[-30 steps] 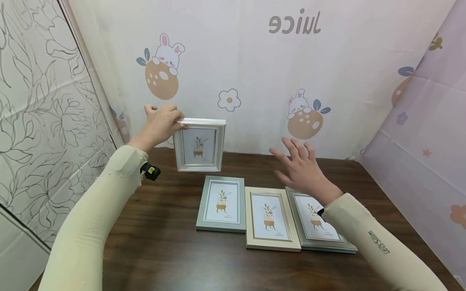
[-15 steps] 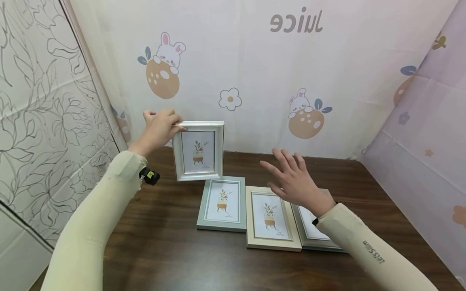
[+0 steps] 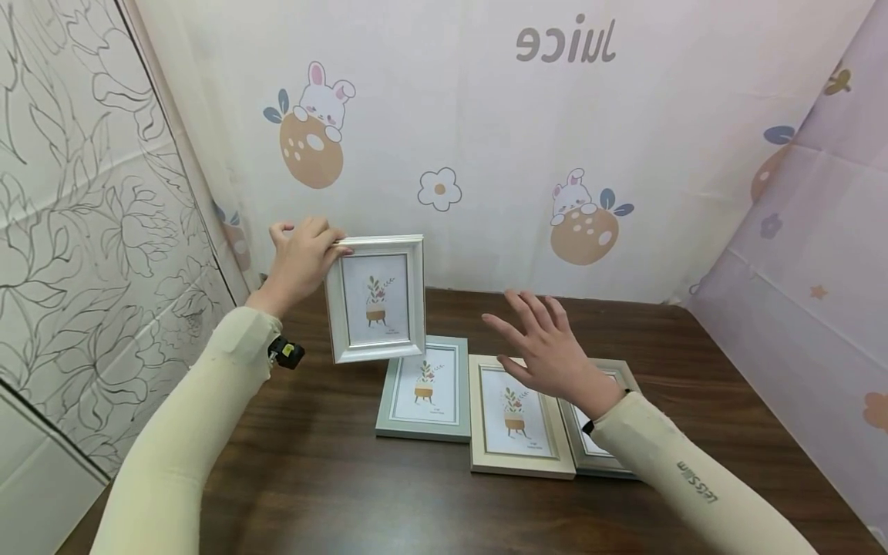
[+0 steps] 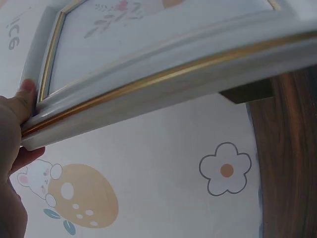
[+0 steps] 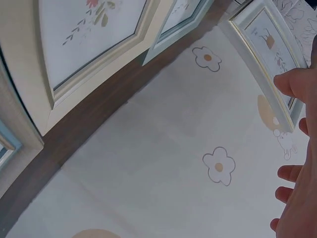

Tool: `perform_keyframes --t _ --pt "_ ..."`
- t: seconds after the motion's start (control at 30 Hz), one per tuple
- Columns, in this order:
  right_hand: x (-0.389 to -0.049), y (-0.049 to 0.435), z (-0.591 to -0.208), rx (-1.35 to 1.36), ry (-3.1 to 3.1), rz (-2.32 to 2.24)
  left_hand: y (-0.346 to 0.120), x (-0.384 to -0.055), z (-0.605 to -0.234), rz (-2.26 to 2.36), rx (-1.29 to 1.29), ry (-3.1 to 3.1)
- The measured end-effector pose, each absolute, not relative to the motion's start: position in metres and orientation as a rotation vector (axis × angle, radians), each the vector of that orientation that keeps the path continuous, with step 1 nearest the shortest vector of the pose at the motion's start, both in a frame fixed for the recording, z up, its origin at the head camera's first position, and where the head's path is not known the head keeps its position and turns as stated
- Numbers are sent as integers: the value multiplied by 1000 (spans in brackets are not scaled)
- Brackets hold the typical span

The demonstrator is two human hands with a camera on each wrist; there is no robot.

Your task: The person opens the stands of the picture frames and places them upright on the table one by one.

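My left hand (image 3: 302, 256) pinches a white picture frame (image 3: 415, 301) by its upper left corner, thumb on the front and fingers behind. Raised and nearly upright, the white frame overlaps the corner of a grey-green picture frame (image 3: 424, 435) in the head view. A thin gold line runs along its edge (image 4: 163, 78) in the left wrist view. My right hand (image 3: 544, 347) hovers with fingers spread and nothing in them, above a cream picture frame (image 3: 520, 465). Beside that lies a grey-beige picture frame (image 3: 627, 375), partly hidden by my right wrist.
The three lying frames form a row on the dark wooden table (image 3: 333, 493), each with a potted-plant print. A pale curtain (image 3: 472, 92) with rabbit and flower prints hangs behind the table. Walls of patterned cloth (image 3: 819, 254) and a floral panel (image 3: 83, 193) stand at the sides.
The white frame has come down and toward me, its lower edge now overlapping the grey-green frame in view. My right hand has drifted left and slightly lower, still holding nothing.
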State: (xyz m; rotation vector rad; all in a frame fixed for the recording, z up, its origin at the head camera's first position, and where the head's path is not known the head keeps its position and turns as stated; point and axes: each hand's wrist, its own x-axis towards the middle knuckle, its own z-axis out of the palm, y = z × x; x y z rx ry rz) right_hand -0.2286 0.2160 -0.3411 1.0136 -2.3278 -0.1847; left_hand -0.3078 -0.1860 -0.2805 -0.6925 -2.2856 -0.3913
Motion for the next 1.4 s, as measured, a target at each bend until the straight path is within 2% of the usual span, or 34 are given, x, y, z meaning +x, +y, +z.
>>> perform_keyframes --t 0.5,0.87,1.4 --pt "-250 173 -338 1074 -2225 -62 -182 -301 -289 -416 -738 -2240" --pt "-275 136 -327 950 -2300 -141 -190 -297 -292 -443 -788 -2192" --pt "-283 93 -325 916 -2400 -116 -212 -287 -296 -487 -772 -2091"
